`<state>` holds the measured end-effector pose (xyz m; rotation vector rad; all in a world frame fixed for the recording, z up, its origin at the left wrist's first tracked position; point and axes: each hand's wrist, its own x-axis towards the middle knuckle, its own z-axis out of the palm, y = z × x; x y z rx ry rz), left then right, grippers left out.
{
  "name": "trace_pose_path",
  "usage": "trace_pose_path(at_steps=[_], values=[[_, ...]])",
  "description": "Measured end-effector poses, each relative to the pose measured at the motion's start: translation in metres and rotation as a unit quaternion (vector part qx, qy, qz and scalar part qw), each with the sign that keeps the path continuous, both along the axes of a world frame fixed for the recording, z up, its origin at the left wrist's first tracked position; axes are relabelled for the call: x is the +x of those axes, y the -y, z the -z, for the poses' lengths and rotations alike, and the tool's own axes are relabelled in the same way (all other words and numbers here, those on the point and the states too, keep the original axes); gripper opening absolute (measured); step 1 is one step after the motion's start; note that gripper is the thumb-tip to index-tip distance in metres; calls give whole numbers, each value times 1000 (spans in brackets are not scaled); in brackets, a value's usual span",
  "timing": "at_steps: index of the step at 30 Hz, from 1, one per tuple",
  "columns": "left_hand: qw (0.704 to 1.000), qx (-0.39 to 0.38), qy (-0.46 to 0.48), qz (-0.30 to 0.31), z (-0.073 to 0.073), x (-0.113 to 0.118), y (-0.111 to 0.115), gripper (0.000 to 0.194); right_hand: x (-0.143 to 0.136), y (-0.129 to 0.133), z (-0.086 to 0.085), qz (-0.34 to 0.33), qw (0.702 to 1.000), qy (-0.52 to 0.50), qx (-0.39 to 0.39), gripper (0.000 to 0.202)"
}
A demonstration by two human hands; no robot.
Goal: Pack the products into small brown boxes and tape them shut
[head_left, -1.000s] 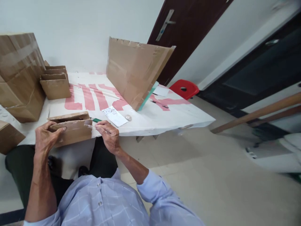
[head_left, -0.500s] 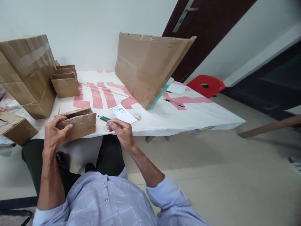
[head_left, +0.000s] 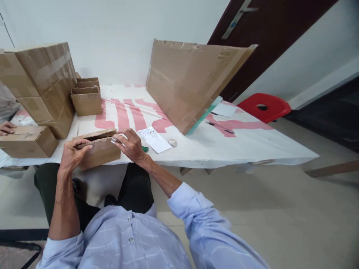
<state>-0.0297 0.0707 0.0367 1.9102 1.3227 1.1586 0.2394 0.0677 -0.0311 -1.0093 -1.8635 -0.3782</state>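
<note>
A narrow cardboard box [head_left: 101, 152] with a slit-like opening along its top sits at the table's front edge. My left hand [head_left: 72, 153] grips its left end, thumb on the near side and fingers over the top edge. At the box's upper right corner is my right hand [head_left: 130, 145], its fingers bent and closed around a small shiny piece too small to name. A green-handled cutter [head_left: 145, 148] lies on the table, mostly hidden behind my right hand. Beside it rest a printed white paper slip [head_left: 155, 140] and a small clear round item [head_left: 172, 142].
Large taped cartons [head_left: 47, 86] are stacked at the left, with several small open boxes [head_left: 86, 102] beside them. Another person's hand [head_left: 7, 128] rests on a closed box [head_left: 30, 144]. A big cardboard sheet [head_left: 193, 82] leans on the table; a red stool [head_left: 260, 107] stands beyond.
My right hand has moved left from beside the cutter to the box's upper right corner. My left hand keeps its hold. The view has shifted left, showing more of the other person's hand.
</note>
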Motion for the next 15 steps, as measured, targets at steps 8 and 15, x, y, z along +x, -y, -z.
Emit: trace_pose_path(at_steps=[8,15], values=[[1000,5,-3,-17,1,3,0,27,0,3,1,-3,1000,-9,23,12],[1000,3,-8,-11,2,2,-1,30,-1,1,7,4,1000,-1,-3,9]])
